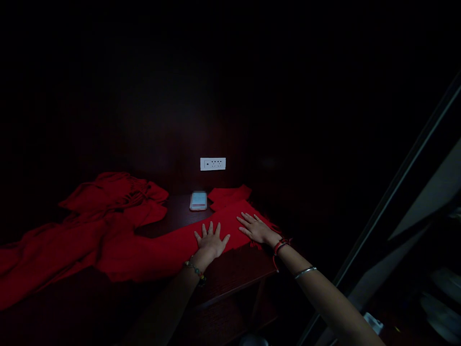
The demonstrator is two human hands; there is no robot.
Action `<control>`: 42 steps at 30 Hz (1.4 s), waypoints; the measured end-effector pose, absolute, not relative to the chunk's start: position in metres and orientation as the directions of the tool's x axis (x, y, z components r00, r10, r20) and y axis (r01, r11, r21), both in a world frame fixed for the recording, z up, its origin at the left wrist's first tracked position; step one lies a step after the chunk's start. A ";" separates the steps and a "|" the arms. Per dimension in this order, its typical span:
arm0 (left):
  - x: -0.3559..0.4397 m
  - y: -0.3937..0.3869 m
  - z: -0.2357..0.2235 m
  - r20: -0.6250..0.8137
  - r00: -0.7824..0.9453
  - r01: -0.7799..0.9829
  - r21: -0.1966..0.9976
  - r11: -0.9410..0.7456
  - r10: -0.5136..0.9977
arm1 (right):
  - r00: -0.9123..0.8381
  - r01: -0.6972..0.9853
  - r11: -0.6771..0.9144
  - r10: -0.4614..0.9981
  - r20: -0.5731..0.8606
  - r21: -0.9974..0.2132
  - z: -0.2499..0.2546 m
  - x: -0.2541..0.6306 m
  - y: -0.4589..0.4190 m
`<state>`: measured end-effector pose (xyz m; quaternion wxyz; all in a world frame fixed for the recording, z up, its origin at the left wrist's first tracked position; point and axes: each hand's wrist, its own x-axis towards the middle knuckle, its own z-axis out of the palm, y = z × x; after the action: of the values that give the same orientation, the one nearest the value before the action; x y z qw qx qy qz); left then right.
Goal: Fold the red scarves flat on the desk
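A red fringed scarf (158,251) stretches across a dark wooden surface, smooth toward the right and crumpled toward the left. My left hand (211,241) lies on its flat part with the fingers spread. Farther right, my right hand (256,228) presses flat near the fringed end, fingers apart. Neither hand grips anything. Behind the hands lies another piece of red cloth (227,195); whether it joins the scarf I cannot tell. A bunched heap of red fringed cloth (118,190) rests at the back left.
A small pale box-like item (199,201) lies behind the scarf, its top blurred. Above it, a white power socket (212,164) is set in the dark back wall. The wooden surface's front edge (234,290) runs below my hands. A slanted frame edge (389,192) stands at the right.
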<state>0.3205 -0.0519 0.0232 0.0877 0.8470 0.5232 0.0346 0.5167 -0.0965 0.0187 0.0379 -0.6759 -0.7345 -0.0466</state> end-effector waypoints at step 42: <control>0.186 -0.070 0.046 0.311 0.772 0.558 0.085 -0.825 0.554 | -0.237 0.909 0.379 0.812 0.534 -0.173 0.011 0.437 -0.121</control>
<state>0.1860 -0.0699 0.0461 -0.0063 0.9413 0.2954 0.1632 0.4371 -0.1215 0.0113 0.2805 -0.5504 -0.7816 -0.0868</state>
